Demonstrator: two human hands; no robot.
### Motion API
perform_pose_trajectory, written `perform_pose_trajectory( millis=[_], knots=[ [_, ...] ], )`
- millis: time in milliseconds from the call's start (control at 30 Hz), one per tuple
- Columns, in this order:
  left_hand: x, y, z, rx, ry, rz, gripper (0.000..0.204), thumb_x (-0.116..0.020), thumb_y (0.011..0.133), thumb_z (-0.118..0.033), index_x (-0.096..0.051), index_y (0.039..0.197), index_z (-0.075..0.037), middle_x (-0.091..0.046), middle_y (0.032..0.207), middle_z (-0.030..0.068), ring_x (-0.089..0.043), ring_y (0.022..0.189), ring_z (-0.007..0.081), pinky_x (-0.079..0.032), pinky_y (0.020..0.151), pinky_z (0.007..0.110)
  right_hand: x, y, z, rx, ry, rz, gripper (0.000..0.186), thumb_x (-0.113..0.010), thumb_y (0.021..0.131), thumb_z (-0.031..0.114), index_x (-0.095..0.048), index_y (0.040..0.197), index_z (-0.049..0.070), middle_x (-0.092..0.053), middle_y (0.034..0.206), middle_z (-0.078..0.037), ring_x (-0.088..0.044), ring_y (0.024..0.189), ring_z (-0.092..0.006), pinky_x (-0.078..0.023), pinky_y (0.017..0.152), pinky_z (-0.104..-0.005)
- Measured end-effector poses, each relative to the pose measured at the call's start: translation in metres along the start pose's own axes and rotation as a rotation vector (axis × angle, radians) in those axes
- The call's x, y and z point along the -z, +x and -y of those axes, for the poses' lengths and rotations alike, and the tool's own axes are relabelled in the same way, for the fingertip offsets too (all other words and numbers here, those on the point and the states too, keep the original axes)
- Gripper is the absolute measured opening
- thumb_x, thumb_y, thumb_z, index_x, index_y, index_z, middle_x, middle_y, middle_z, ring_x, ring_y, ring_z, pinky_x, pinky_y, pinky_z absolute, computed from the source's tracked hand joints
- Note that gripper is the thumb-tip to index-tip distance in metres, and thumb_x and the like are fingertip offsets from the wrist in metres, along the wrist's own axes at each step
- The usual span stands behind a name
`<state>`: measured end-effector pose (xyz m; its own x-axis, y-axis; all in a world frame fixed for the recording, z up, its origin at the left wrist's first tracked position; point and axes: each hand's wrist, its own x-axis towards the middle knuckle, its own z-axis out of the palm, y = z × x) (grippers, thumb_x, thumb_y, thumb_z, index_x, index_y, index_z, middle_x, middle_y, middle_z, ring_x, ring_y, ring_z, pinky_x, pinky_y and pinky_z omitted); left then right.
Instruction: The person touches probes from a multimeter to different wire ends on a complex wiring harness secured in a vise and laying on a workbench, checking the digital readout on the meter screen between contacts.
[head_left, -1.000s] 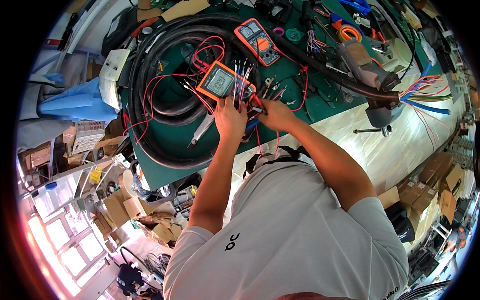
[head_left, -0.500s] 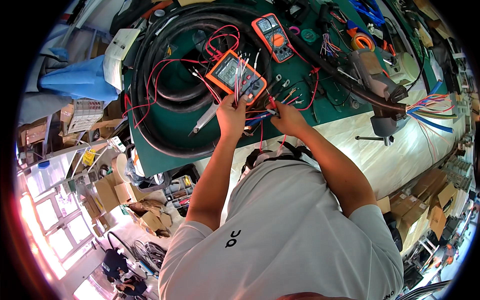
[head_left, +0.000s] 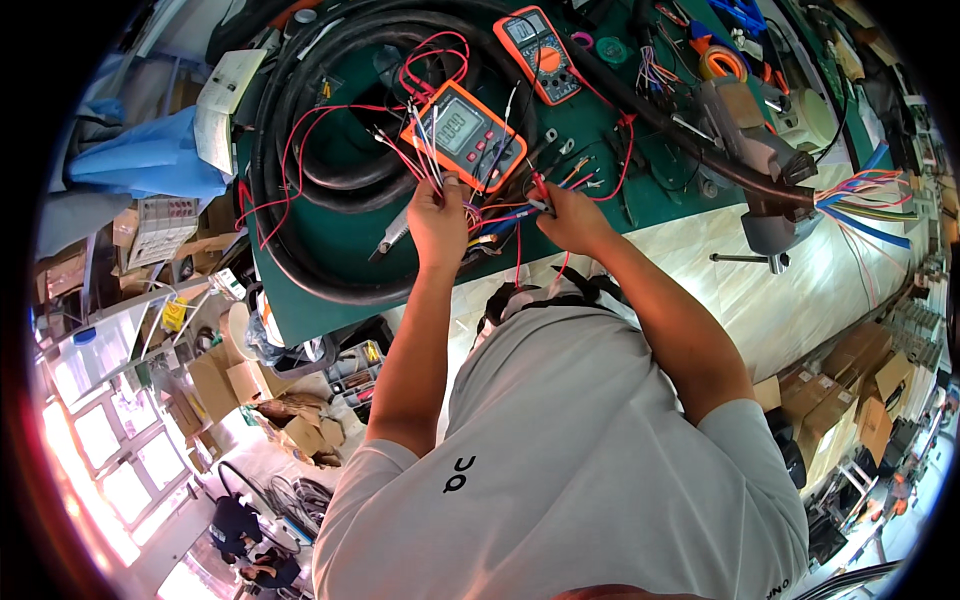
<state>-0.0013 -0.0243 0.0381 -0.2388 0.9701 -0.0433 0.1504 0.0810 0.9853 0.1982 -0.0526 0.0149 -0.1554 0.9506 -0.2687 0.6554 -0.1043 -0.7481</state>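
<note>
My left hand [head_left: 438, 228] is closed around a bundle of thin wires [head_left: 428, 155] with pale tips, just in front of an orange-edged multimeter [head_left: 462, 135]. To its right, my right hand [head_left: 577, 222] grips a red test probe [head_left: 541, 188]; a small silvery piece by its fingers is too small to name. Between the hands lie more coloured wires [head_left: 508, 217], and several stripped ends [head_left: 582, 177] fan out beyond my right hand. Left of my left hand rests a grey-handled tool [head_left: 393, 234] with a pointed tip.
A thick black cable [head_left: 285, 240] lies coiled on the green tabletop [head_left: 300, 318]. A second multimeter [head_left: 540, 55] stands further back. At right, a grey vise [head_left: 770, 240] sits beside the cable's splayed coloured wires [head_left: 865, 205]. Orange tape [head_left: 724, 64] is at the back right.
My left hand has shifted left with the wires, widening the gap from my right hand. The wires now lean left over the near multimeter. The right hand still holds the test probe.
</note>
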Motion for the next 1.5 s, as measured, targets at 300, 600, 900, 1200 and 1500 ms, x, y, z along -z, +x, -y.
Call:
perform_pose_trajectory(
  millis=[300,600,900,1200,1500],
  knots=[
    [-0.001,0.021,-0.021,0.026,0.571,0.356,0.024,-0.068,0.079,-0.023,-0.071,0.085,0.0,-0.064,0.066,0.0173,-0.065,0.065,0.0286,-0.05,0.061,0.038,-0.002,0.002,0.0,-0.023,-0.003,0.017,0.03,-0.055,0.08,0.019,-0.057,0.108,0.01,-0.067,0.082,-0.015,-0.064,0.082,-0.0369,-0.049,0.072,-0.0461],
    [-0.002,0.01,0.017,-0.395,0.695,0.204,0.024,-0.063,0.081,-0.015,-0.056,0.093,0.005,-0.061,0.079,0.0215,-0.059,0.078,0.0401,-0.048,0.072,0.046,-0.002,0.004,-0.001,0.006,-0.012,-0.008,0.03,-0.055,0.079,0.018,-0.058,0.107,0.009,-0.066,0.083,-0.016,-0.063,0.084,-0.038,-0.049,0.074,-0.0468],
    [0.003,0.001,0.038,-0.341,0.679,-0.404,0.032,-0.067,0.08,-0.008,-0.049,0.104,0.002,-0.05,0.096,0.0149,-0.051,0.079,0.0278,-0.044,0.071,0.038,0.007,0.002,0.013,-0.06,-0.032,0.052,0.036,-0.059,0.078,0.018,-0.058,0.112,0.008,-0.067,0.091,-0.018,-0.063,0.09,-0.0371,-0.049,0.079,-0.0457],
    [0.015,0.03,0.01,0.334,-0.477,-0.01,0.018,-0.055,0.095,-0.018,-0.056,0.097,0.0,-0.049,0.066,0.0008,-0.047,0.056,0.0122,-0.043,0.053,0.027,0.003,0.004,0.006,0.014,-0.025,0.016,0.038,-0.056,0.079,0.015,-0.057,0.115,0.004,-0.065,0.084,-0.02,-0.064,0.08,-0.0373,-0.048,0.071,-0.0413],
    [0.026,0.018,-0.049,0.024,-0.56,0.213,0.023,-0.055,0.098,-0.023,-0.055,0.103,0.0,-0.044,0.065,-0.0026,-0.041,0.053,0.0062,-0.035,0.048,0.022,-0.006,0.01,-0.001,0.028,-0.003,-0.048,0.03,-0.056,0.078,0.016,-0.06,0.107,0.007,-0.067,0.087,-0.018,-0.064,0.084,-0.0383,-0.05,0.074,-0.0456]
  ],
)
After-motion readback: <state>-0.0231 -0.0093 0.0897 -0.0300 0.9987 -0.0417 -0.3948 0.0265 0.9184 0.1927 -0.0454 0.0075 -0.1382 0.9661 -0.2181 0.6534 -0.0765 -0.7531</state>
